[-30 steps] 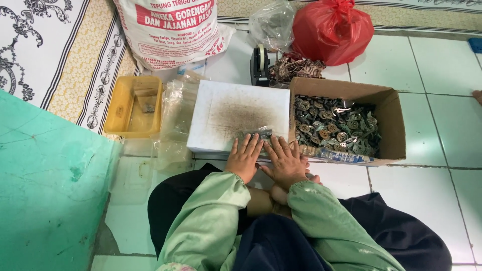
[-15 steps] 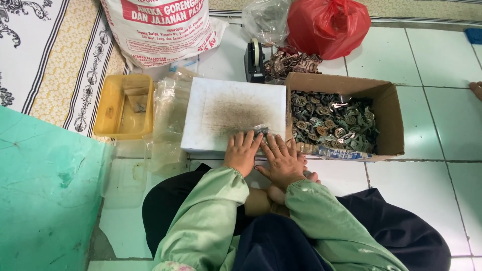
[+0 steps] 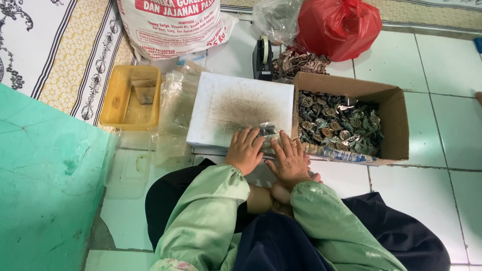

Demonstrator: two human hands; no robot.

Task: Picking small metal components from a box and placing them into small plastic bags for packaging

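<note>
In the head view, the white board [image 3: 241, 108], a flat white slab with a dusty brown smear across its middle, lies on the tiled floor [image 3: 447, 75] and serves as the landmark for everything else. Both hands press down at its near edge. The left hand [image 3: 244, 149] lies flat with fingers together, palm down, on the board's near right corner. The right hand [image 3: 288, 159] lies just beside it, fingers spread, also palm down. Between and under the two hands sits a small clear packet [image 3: 267, 131] of dark metal pieces; the hands cover most of it, so whether either hand grips it cannot be told.

Touching the board's right edge is an open cardboard box [image 3: 396, 118] heaped with small round metal parts [image 3: 337, 128]. Just beyond the board's far edge stands a black tape dispenser [image 3: 262, 59], with a loose pile of brownish pieces [image 3: 301, 62] beside it. Farther past that are a red plastic bag [image 3: 339, 25] and a clear bag [image 3: 276, 17]. A large printed white sack [image 3: 170, 25] lies beyond the board's far left corner. Left of the board lie crumpled clear plastic bags [image 3: 173, 115], then a yellow tray [image 3: 129, 98]. A green mat [image 3: 45, 185] fills the near left.
</note>
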